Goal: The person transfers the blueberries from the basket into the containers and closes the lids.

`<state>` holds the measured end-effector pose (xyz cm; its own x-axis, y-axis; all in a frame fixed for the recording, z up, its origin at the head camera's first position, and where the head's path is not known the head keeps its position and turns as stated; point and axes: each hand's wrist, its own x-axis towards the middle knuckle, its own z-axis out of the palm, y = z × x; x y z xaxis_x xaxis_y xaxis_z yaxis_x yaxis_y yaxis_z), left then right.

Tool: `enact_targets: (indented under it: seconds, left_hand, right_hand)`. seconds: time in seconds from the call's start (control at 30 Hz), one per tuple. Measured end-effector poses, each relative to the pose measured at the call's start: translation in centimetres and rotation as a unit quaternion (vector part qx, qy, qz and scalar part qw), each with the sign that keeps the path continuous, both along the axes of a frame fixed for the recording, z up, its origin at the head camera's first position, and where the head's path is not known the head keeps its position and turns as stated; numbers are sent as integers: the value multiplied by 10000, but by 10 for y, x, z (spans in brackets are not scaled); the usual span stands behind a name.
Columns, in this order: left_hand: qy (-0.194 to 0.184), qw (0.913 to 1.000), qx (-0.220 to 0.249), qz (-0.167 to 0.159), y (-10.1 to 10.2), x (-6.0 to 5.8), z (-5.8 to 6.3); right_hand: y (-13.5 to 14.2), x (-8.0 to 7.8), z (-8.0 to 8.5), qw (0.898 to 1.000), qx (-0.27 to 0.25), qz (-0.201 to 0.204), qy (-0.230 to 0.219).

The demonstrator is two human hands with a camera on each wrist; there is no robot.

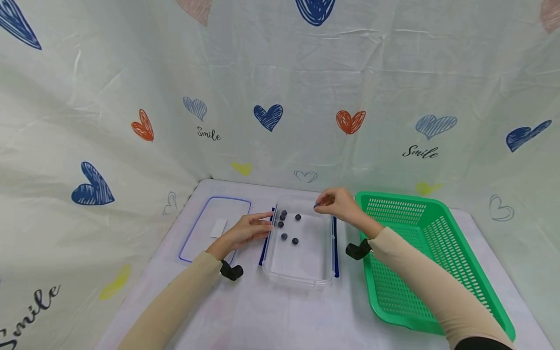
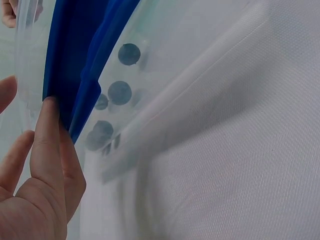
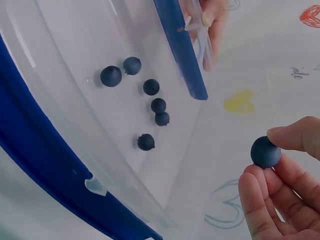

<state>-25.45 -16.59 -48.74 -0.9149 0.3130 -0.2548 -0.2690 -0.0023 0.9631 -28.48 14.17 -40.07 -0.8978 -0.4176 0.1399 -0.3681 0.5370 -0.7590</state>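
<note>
A clear box (image 1: 297, 265) with blue side flaps stands on the table, holding several blueberries (image 1: 295, 241), mostly toward its left and far part. My right hand (image 1: 334, 201) pinches one blueberry (image 3: 265, 152) between thumb and fingertips, above the box's far right corner. At the left side, my left hand (image 1: 246, 231) has its fingers extended. In the left wrist view its fingertips touch the blue flap (image 2: 75, 50), and several blueberries (image 2: 120, 93) show blurred through the clear wall.
To the right is a green plastic basket (image 1: 372, 291) with slotted walls, partly behind my right forearm. A clear lid with a blue rim (image 1: 192, 236) lies on the left, a white rectangle (image 1: 218, 227) on it. Behind the table hangs a heart-printed curtain (image 1: 306, 73).
</note>
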Motion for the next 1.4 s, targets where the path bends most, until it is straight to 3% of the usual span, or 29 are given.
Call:
enact_targets:
  seconds: [0.4, 0.73, 1.17, 1.4]
  left_hand:
    - [-34, 10000, -2, 14, 0, 0, 0]
    - [-60, 10000, 14, 13, 1, 0, 0]
    - [-71, 9999, -81, 40, 0, -1, 1]
    - [-77, 9999, -52, 37, 0, -2, 0]
  right_hand:
    - [-14, 2, -13, 9997, 33, 207, -104]
    - [-18, 5, -15, 9996, 256, 118, -18]
    - [-1, 1, -11, 9998, 173, -54, 62]
    - [17, 1, -6, 9996, 24, -230, -188]
